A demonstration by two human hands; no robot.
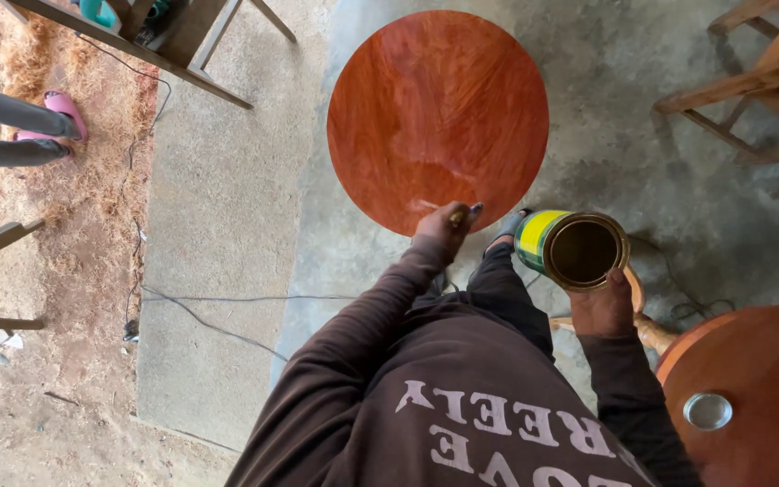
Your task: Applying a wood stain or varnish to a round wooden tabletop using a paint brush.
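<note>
- Varnishing looks like the work in hand in the head view, the only one: a round reddish-brown tabletop (pixel 437 117) fills the upper middle of the frame, glossy over most of its face, with a pale streak near its lower edge.
- Left hand (pixel 444 230), just below the tabletop's lower edge at frame centre, is closed around a brush (pixel 462 215); only the handle end and a dark tip show, and the tip seems to touch the wood at the rim, though I cannot tell that for sure.
- Right hand (pixel 601 311), right of centre, grips an open tin can (pixel 572 248) from beneath, fingers wrapped around its lower side; the can has a yellow and green wall, is tilted with its mouth toward the camera, and its inside looks dark.
- Doing this well, I judge, means long strokes that follow the grain fanning across the disc, working from the wet area outward so that the edges blend, and going over the pale streak near the lower rim.
- Tilted as it is, the can would be better held level and near the brush, so drips fall on the grey concrete floor (pixel 227 225) rather than on finished wood.
- Second round top (pixel 759 388) sits at lower right with a small metal lid (pixel 708 411) lying on it; it is close to the right elbow and easy to brush with a sleeve.
- Black cable (pixel 200 311) trails across the floor at centre left, and another person's legs with a pink shoe (pixel 58 113) show at upper left, well apart from the work.
</note>
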